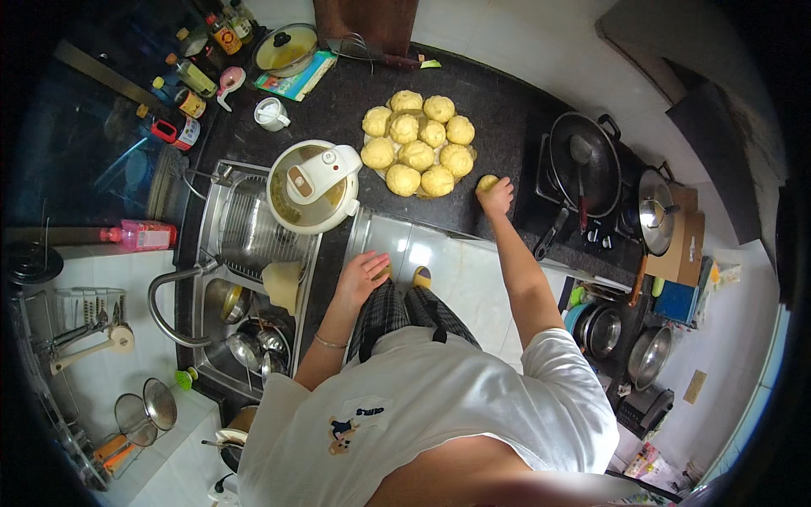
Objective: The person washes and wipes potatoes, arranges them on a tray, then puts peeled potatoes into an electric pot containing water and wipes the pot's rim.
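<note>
My right hand (496,196) grips a yellow steamed bun (487,183) at the counter's front edge, between the bun pile and the stove; its fingers hide part of the bun. My left hand (364,276) is held over the floor in front of my body, palm up, fingers extended, with nothing in it. Several more yellow buns (416,155) sit close together on a plate that they mostly cover. To their left stands a white electric cooker (313,186) with a glass lid and a handle across its top.
A black wok (586,165) with a ladle and a lidded pan (655,211) stand on the stove at right. The steel sink (212,317) at left holds metal bowls. Further back are a white lidded cup (271,115), a lidded glass pot (286,51) and several bottles.
</note>
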### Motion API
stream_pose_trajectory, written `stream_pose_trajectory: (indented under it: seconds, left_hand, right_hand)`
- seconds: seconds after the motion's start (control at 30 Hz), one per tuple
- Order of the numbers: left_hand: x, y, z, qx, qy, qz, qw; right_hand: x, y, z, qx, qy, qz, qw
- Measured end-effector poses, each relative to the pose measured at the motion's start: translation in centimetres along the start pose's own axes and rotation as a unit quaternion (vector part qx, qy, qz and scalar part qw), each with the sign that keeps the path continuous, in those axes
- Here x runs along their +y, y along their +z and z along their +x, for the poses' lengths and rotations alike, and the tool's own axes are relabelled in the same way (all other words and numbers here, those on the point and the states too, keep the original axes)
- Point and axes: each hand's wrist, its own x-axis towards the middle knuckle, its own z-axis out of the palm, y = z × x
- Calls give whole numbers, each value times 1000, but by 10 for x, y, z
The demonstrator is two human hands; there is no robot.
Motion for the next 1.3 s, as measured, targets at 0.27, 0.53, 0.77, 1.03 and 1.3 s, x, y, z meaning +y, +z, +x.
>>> stream_pose_trajectory:
  seconds: [0.27, 0.53, 0.77, 1.03, 1.3]
  left_hand:
    - [5, -5, 4, 22, 14, -14, 1000]
    - [8, -1, 19, -36, 15, 6, 999]
    - [20, 3, 13, -42, 54, 49, 996]
    - [53, -8, 11, 13, 95, 149, 984]
    - [87, 19, 48, 27, 123, 221, 967]
  right_hand:
    - [2, -13, 28, -258, 109, 544, 791]
    - [-46, -75, -6, -471, 22, 781, 410]
    - [-83, -74, -11, -525, 14, 726, 444]
    - [-120, -41, 3, -240, -94, 403, 878]
    - [-151, -21, -10, -27, -317, -41, 947]
